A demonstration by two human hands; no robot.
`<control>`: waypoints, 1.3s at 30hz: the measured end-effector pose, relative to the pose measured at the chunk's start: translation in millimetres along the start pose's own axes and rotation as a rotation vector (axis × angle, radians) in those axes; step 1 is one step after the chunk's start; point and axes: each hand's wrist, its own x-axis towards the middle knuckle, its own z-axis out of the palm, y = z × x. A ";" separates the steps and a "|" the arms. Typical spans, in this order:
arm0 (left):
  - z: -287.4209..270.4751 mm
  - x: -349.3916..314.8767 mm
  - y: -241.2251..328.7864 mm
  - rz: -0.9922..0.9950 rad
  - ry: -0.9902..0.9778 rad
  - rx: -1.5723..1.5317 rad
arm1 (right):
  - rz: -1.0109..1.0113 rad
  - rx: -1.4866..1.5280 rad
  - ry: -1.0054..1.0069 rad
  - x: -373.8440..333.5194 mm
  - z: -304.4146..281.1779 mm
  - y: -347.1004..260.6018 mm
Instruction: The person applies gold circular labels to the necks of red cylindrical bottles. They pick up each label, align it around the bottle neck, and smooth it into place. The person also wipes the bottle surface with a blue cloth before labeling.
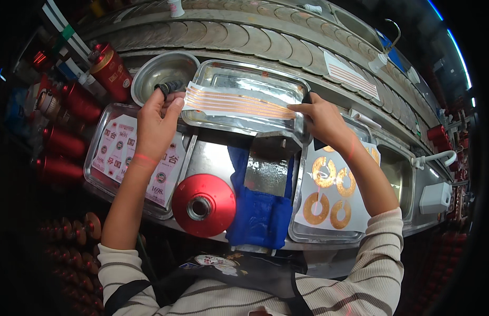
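Note:
A white sheet with several gold stripes (236, 101) is stretched between my two hands above a steel tray of clear liquid (255, 67). My left hand (157, 124) pinches the sheet's left end between thumb and fingers, with a black covering on a fingertip. At the other end, my right hand (323, 120) grips the sheet, its thumb and fingers pressed together. Below them, a blue cloth (260, 218) drapes over a metal stand with a wet, flat top (268, 174). Left of the cloth sits a round red metal bottle (215, 192), its open threaded neck facing up.
A left tray (90, 158) holds pink-and-white printed decal sheets. In the right tray (297, 234) lies a white sheet of gold ring decals (339, 181). A steel bowl (144, 68), red bottles (111, 71), a plated conveyor (228, 42), another striped sheet (352, 76) and a white jug (435, 197) surround the work.

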 end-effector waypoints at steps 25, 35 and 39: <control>14.2 5.2 -27.3 -0.040 0.126 0.386 | 0.309 0.009 0.007 20.6 40.2 18.4; 21.5 38.2 -44.1 -0.040 0.172 0.554 | 0.463 0.546 -0.044 40.9 33.3 40.3; 20.9 48.6 -49.8 -0.053 0.145 0.478 | 0.393 0.578 -0.159 40.8 43.5 74.1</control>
